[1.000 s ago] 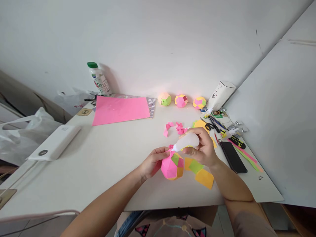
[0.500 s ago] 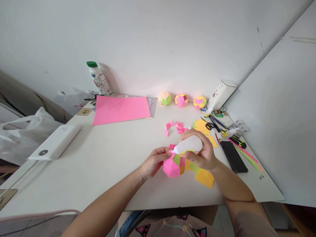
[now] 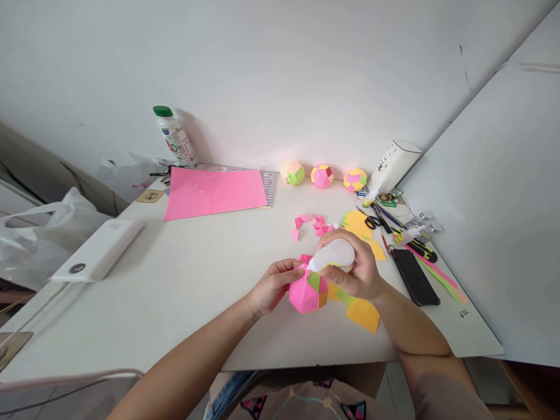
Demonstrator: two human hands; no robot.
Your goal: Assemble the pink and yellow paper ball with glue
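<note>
My left hand [image 3: 272, 287] pinches the upper edge of a many-sided paper ball [image 3: 303, 296], mostly pink with green and orange faces. My right hand [image 3: 356, 268] is wrapped round a white glue bottle [image 3: 335, 255], tilted with its nozzle pointing down to the left. That nozzle meets the pink paper close by my left fingertips; whether glue is coming out cannot be made out. Orange and green paper pieces [image 3: 363, 315] lie just right of the ball, joined to it or beside it, I cannot tell which. Small folded pink pieces [image 3: 321, 224] lie beyond my hands.
Three finished-looking paper balls [image 3: 322, 175] line the wall. To the right are scissors [image 3: 373, 222], a black phone [image 3: 413, 277], a cutter [image 3: 423, 252] and another glue bottle [image 3: 409, 235]. Pink sheets [image 3: 216, 191], a drink bottle [image 3: 175, 137] and a white power bank [image 3: 98, 249] are leftward.
The glue bottle has shifted and tilted slightly in my right hand, its nozzle still at the pink paper. My left hand keeps its hold on the ball. The camera view has moved a little.
</note>
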